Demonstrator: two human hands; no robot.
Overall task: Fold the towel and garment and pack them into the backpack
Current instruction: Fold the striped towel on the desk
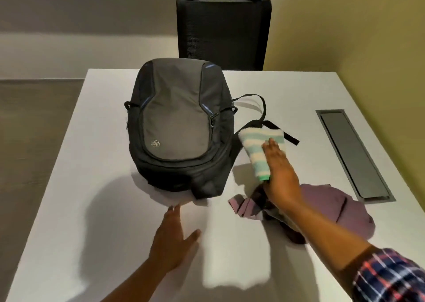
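The right hand (279, 175) lays straight fingers (271, 145) on the striped towel (257, 150), right of centre; the thumb is hidden, so its grip is unclear. The left hand (172, 239) rests open on the table (69, 186). Better to spread the towel flat first. The backpack (177, 122) at centre looks zipped, and the purple garment (333, 207) crowds the lower right.

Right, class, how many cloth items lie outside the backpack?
2: a striped towel beside the backpack, under the right hand; a purple garment nearer the camera. Others may be hidden underneath.
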